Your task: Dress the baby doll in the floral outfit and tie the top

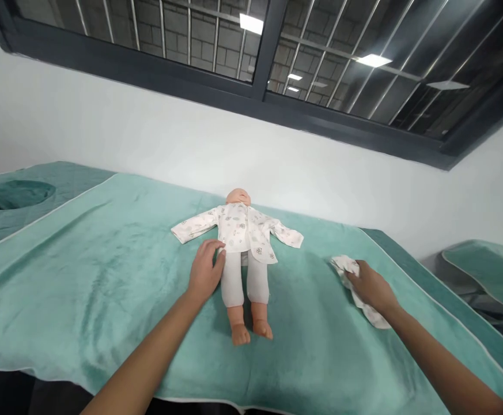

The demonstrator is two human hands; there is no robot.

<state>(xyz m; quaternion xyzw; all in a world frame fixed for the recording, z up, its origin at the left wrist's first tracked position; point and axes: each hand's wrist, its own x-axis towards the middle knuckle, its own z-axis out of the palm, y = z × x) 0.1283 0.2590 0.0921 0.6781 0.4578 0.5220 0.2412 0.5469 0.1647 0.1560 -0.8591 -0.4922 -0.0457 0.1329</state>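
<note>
One doll lies headfirst toward the back edge of the sheet. The left hand, loosely open, touches its side; well apart, the right hand grips a cloth.

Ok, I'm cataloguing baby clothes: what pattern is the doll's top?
The top is white with small scattered prints; head view.

The doll lies on the cover, head toward twelve o'clock, feet toward six. From its middle, the left hand is at eight, beside its hip; the right hand, with the cloth, is between three and four — well apart. At twelve, behind the doll, stands the wall — window above.
</note>
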